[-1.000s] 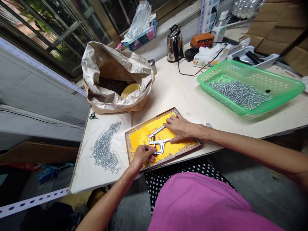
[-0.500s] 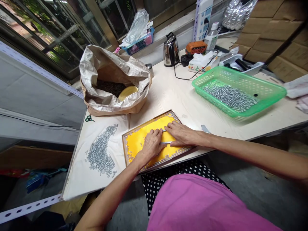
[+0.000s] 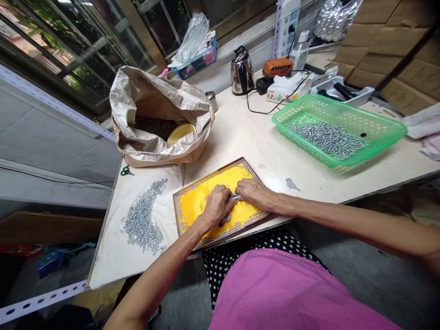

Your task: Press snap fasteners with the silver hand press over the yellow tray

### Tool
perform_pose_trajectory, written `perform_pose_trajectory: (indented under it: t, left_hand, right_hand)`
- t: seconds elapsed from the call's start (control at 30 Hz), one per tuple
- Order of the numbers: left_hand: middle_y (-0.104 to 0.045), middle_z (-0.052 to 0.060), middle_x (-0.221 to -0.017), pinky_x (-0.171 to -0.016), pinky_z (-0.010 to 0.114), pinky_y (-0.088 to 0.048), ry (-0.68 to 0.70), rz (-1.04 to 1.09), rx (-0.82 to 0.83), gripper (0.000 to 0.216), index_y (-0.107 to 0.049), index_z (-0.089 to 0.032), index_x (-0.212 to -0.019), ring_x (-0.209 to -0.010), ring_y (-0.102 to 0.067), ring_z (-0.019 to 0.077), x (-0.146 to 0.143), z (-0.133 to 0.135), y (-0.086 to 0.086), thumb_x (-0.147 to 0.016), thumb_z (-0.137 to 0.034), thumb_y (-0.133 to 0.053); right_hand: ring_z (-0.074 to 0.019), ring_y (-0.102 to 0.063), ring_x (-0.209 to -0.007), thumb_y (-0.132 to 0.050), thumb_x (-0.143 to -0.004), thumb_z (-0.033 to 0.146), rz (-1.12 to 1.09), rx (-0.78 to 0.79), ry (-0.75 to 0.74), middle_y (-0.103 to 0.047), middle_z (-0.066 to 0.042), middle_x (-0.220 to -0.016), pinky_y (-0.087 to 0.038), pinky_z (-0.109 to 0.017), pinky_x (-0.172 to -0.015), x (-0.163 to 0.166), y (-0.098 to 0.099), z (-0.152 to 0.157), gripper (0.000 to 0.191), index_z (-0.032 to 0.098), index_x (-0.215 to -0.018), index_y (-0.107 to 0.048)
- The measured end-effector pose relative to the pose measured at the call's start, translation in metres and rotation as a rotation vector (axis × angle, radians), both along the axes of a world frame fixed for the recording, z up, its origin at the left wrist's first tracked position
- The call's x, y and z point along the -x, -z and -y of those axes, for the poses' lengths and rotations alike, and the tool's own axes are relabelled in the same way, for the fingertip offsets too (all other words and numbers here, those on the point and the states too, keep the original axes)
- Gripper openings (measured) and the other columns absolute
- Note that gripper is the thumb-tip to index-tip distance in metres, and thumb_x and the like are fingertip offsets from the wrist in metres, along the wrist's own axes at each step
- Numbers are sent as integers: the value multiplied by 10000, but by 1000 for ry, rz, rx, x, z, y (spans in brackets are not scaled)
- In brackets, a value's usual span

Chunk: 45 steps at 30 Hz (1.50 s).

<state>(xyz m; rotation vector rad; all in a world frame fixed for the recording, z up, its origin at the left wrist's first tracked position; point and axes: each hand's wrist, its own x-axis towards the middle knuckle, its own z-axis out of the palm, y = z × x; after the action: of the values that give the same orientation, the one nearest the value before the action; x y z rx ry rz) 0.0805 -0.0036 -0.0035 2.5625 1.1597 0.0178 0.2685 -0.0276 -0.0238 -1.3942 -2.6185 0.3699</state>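
1. Head view: I have both hands on a metal tool (image 3: 234, 196), a little below the middle of the frame, over the yellow floor of a shallow tray (image 3: 192, 197).
2. My right hand (image 3: 255, 192) has its fingers curled narrowly around the handle end of this tool.
3. My left hand (image 3: 216, 204) is bent closely over its middle and seems to hold it; the fingertips are hidden from me.
4. I judge that the step in hand is squeezing the handles together; the next move would call for steady pressure from the right, while the left keeps the tool straight.
5. Its long axis appears slanted, from lower left to upper right: handles point at my right hand, and the head, partly covered, points to the bottom left.
6. Small metal pins (image 3: 142, 222) make a curved pile at left of the frame; more lie inside the green basket (image 3: 305, 150), at right.
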Motion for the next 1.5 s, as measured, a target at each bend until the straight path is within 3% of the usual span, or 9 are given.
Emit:
perform_pose_trajectory:
  t: [0.13,0.3,0.37,0.5,0.63,0.93,1.13,1.37,1.5]
  left_hand:
    - [-626,98,-919,-800,363,-466,1,-10,-7,266,-650,-161,-914,-914,-546,241,0,2,1,-943,-399,-536]
    - [-594,144,-1165,-891,404,-471,-39,26,-106,451,-580,-150,-1245,-1059,-530,278,15,8,1,-917,-460,-574]
    - [-561,141,-1268,-940,395,-457,-48,63,-133,433,-541,-167,-1309,-1123,-513,268,21,10,1,-952,-412,-530]
    - [-618,118,-1165,-918,356,-456,-164,-29,-138,324,-574,-166,-1258,-1080,-534,247,20,7,-1,-980,-304,-479]
    - [-649,122,-1032,-849,339,-458,-268,-180,-121,212,-650,-144,-1092,-1014,-570,251,16,-9,-2,-945,-192,-505]
    - [-692,62,-893,-796,299,-466,-419,142,-99,123,-679,-155,-941,-847,-630,198,42,-21,-12,-896,-208,-578]
    - [-677,83,-1022,-838,306,-490,-481,349,-189,274,-687,-165,-1079,-923,-634,193,68,-13,-40,-974,-311,-481]
    - [-640,105,-1195,-969,407,-458,-258,103,-279,254,-684,-179,-1106,-1110,-530,271,88,36,-7,-907,-320,-614]
    - [-645,113,-1096,-904,387,-467,-541,4,-410,240,-693,-169,-1072,-1038,-529,264,125,21,1,-949,-223,-495]
  right_hand:
    - [-225,-566,-949,-591,-926,222,6,21,-21,-644,-100,-966,-405,-325,-809,-1,1,-2,134,123,-983,-662]
    - [-288,-492,-1128,-704,-849,293,-56,-121,12,-570,-156,-1230,-401,-394,-904,-1,2,0,456,125,-1250,-568]
    - [-296,-479,-1136,-680,-867,302,-46,-150,-6,-568,-146,-1225,-397,-410,-900,2,4,5,378,151,-1201,-589]
    - [-263,-521,-997,-518,-962,271,22,-88,-61,-611,-107,-1023,-392,-406,-845,14,11,17,161,155,-1032,-606]
    - [-229,-523,-948,-380,-960,94,-6,-90,-62,-607,-88,-1001,-356,-415,-904,23,16,23,212,165,-1046,-561]
    - [-201,-533,-936,-307,-961,78,-93,-123,-145,-622,-63,-1046,-311,-427,-985,20,-15,27,300,202,-1128,-523]
    - [-163,-537,-733,-332,-1015,187,-102,-197,-37,-638,-37,-847,-339,-305,-687,9,-19,19,237,193,-962,-563]
    - [-142,-553,-680,-335,-1030,303,-252,-308,201,-646,-34,-814,-304,-262,-588,-10,-27,16,265,195,-923,-553]
    - [-143,-559,-652,-294,-1025,289,-261,-234,107,-627,-16,-767,-320,-256,-572,-5,-19,21,303,216,-871,-545]
